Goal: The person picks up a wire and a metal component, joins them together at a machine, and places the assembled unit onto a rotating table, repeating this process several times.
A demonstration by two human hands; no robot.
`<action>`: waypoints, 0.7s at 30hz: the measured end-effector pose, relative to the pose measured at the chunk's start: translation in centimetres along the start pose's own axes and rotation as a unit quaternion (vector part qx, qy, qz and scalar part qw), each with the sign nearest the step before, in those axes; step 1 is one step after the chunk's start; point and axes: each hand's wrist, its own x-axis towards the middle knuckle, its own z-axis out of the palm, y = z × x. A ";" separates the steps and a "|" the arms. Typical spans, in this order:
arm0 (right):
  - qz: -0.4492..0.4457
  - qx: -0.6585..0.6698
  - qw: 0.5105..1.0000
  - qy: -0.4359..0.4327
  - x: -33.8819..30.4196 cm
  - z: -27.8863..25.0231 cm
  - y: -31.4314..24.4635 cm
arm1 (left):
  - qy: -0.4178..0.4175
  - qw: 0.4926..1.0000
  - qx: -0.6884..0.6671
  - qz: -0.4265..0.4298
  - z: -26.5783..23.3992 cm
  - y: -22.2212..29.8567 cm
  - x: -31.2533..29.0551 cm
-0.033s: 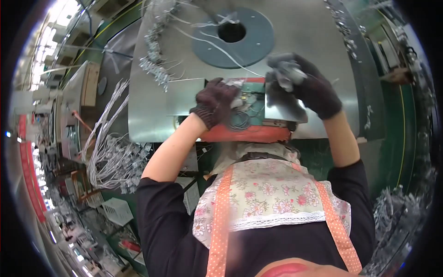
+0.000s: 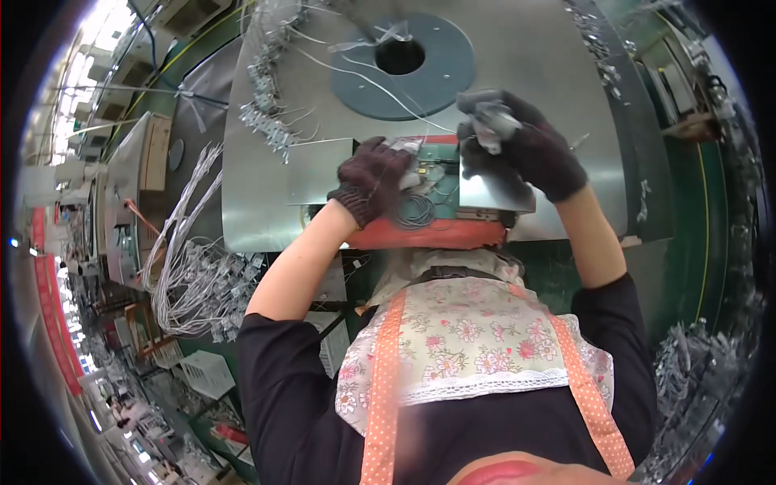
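Observation:
My left hand point(image 2: 373, 178), in a dark knitted glove, rests over the left side of a green recess in the steel worktop point(image 2: 525, 48). Its fingers are curled against small silvery-clear pieces point(image 2: 406, 145); whether it grips them is hard to tell. To the right, my gloved right hand point(image 2: 537, 149) is raised above a shiny metal plate point(image 2: 485, 192), its fingers closed around blurred grey-silver pieces point(image 2: 495, 123). A coil of thin grey wire point(image 2: 416, 212) lies in the recess beside my left hand. One white wire point(image 2: 388, 93) trails toward the recess from a round grey disc point(image 2: 347, 89).
Small grey connectors with wires point(image 2: 263, 105) line the worktop's left side; more silvery pieces point(image 2: 602, 56) lie along its right edge. A red padded strip point(image 2: 428, 237) borders the front. Bundled wires point(image 2: 198, 279) hang at left, near a white basket point(image 2: 206, 372).
The whole view has shifted slightly to the left. Both hands keep nearly the same places, and my right hand still holds the grey-silver pieces.

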 end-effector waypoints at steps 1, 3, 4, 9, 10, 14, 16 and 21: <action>-0.006 -0.002 1.000 0.016 -0.4 -0.3 0.5 | -0.025 0.999 0.017 -0.013 0.3 0.2 0.3; 0.004 0.084 0.996 0.038 -0.2 -0.7 1.4 | -0.038 0.999 0.019 -0.008 0.1 0.6 0.6; -0.001 0.136 0.991 0.011 -0.7 -0.3 1.3 | -0.051 0.998 0.021 -0.011 -0.1 0.8 0.6; -0.001 0.198 0.978 -0.067 -2.0 1.3 0.1 | -0.017 1.000 0.012 0.006 -0.6 1.1 0.2; -0.018 0.201 0.976 -0.081 -2.2 1.6 0.1 | -0.013 1.000 0.010 -0.004 -0.7 1.2 0.1; -0.036 0.149 0.984 -0.087 -2.6 1.4 0.1 | -0.041 0.999 0.023 -0.001 -0.7 1.0 0.3; -0.038 0.120 0.990 -0.063 -2.8 1.6 0.1 | -0.040 0.999 0.025 0.002 -0.2 0.7 0.3; -0.059 0.123 0.990 -0.044 -2.8 1.3 0.6 | -0.029 1.000 -0.005 0.006 -0.6 0.8 0.6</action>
